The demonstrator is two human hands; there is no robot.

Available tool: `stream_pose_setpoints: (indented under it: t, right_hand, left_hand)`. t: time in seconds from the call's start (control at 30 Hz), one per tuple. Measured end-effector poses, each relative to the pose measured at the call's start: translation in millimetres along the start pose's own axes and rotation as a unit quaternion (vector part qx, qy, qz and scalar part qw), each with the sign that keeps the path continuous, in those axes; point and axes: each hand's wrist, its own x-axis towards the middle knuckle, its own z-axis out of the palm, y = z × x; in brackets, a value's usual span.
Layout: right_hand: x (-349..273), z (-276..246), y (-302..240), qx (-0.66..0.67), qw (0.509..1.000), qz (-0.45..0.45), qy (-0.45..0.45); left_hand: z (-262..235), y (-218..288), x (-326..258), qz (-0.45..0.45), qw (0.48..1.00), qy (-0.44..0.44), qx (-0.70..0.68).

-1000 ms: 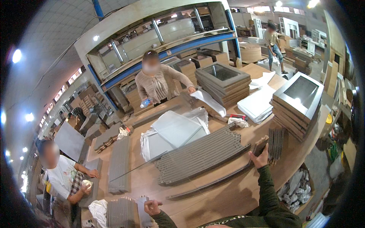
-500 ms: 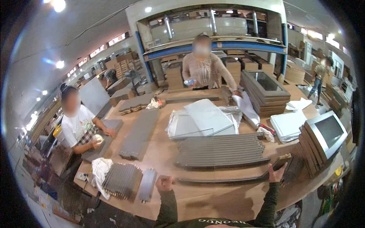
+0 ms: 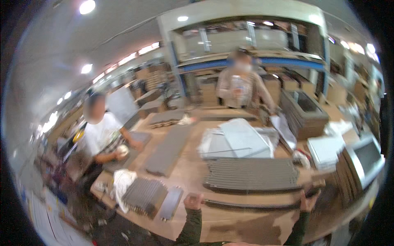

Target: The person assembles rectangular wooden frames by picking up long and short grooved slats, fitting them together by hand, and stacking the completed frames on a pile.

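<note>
A long, thin dark grey strip (image 3: 250, 206) lies crosswise in front of me, just above or on the table's near part; I cannot tell which. My left hand (image 3: 193, 201) is closed at its left end. At the right end my right hand (image 3: 308, 201) grips it between thumb and fingers, though blur softens the fingers. Just beyond lies a row of similar grey strips (image 3: 251, 174), side by side. A short pale grey panel (image 3: 171, 203) rests left of my left hand, beside a bundle of shorter grey pieces (image 3: 143, 196).
White-grey panels (image 3: 242, 137) lie mid-table on wrapping. Framed panels (image 3: 356, 164) lean in a stack at right; more frames (image 3: 303, 115) are piled behind. A white cloth (image 3: 123, 182) lies at left. One person (image 3: 100, 135) works at left, another (image 3: 240, 86) stands across the wooden table (image 3: 230, 223).
My view has swung left, so the scene sits further right and is blurred. The person across has raised a bottle to the chest. Both my hands remain at the strip's ends.
</note>
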Motion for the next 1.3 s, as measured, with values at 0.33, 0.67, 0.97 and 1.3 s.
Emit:
stream_pose_setpoints:
  t: [0.33, 0.67, 0.97, 1.3]
  right_hand:
    - [-9, 56, -46, -0.128, 0.990, 0.044, 0.026]
    - [-1, 20, -17, 0.110, 0.993, 0.039, 0.009]
    - [-8, 50, -22, -0.065, 0.997, -0.036, -0.019]
    - [-4, 39, -74, -0.258, 0.959, -0.102, 0.058]
  left_hand:
    - [-72, -29, -1, 0.079, 0.985, 0.005, -0.151]
    - [-48, -73, 3, 0.153, 0.960, 0.036, 0.230]
    - [-56, -22, 13, 0.129, 0.992, -0.005, -0.004]
    - [93, 166, 35, 0.390, 0.797, -0.225, 0.402]
